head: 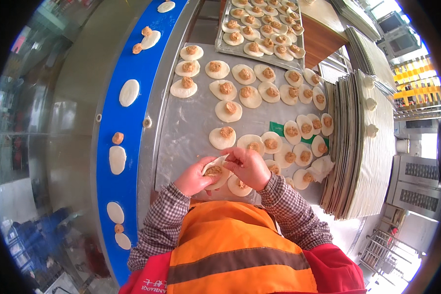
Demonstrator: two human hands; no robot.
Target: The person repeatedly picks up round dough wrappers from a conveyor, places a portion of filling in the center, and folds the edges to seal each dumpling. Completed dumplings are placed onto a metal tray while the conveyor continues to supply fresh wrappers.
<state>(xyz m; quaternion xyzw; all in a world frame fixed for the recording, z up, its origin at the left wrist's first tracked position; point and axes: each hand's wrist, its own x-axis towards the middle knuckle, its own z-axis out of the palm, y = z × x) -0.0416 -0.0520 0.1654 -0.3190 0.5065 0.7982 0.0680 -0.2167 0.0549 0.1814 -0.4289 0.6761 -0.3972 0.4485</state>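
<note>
My left hand (198, 175) cups a dough round with meat-coloured filling (213, 171) from below and the side. At its upper edge, the fingertips of my right hand (247, 165) pinch the rim of the same dough, which rises in a fold over the filling. Many flat dough rounds topped with balls of filling, such as this one (222, 142), lie on the metal table (183, 147) ahead and to the right. One topped round (235, 189) is just below my right hand. Part of my left fingers is hidden under the dough.
Left of the table runs a blue conveyor belt (114, 110) with dough rounds and filling balls. A metal tray (220, 46) full of topped rounds lies at the far end. On the right stand stacked trays (375, 158) with cloth-like sheets, near a crumpled white cloth (321, 168) and a green strip (276, 128).
</note>
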